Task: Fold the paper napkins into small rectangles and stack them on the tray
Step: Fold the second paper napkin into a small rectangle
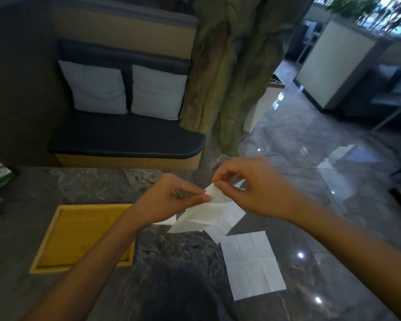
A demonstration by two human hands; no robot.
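Head view: your left hand (171, 200) and right hand (248, 188) both pinch the top corner of one paper napkin (202, 215), holding it raised just above the worktop (97, 186). The sheet hangs loose and creased below your fingers — no finished rectangle is formed yet.

Two more napkins lie on the worktop: a flat unfolded napkin (252, 267) near your right forearm, and a partly covered napkin (227, 222) directly under the raised one.

The yellow tray (56, 230) sits to the left of the napkins, partly under your left forearm. Its visible floor holds no folded napkins; the part behind your arm cannot be checked.

Judged status — the task is at an early stage. No napkin is stacked, one is in hand, and at least two remain to fold and place.
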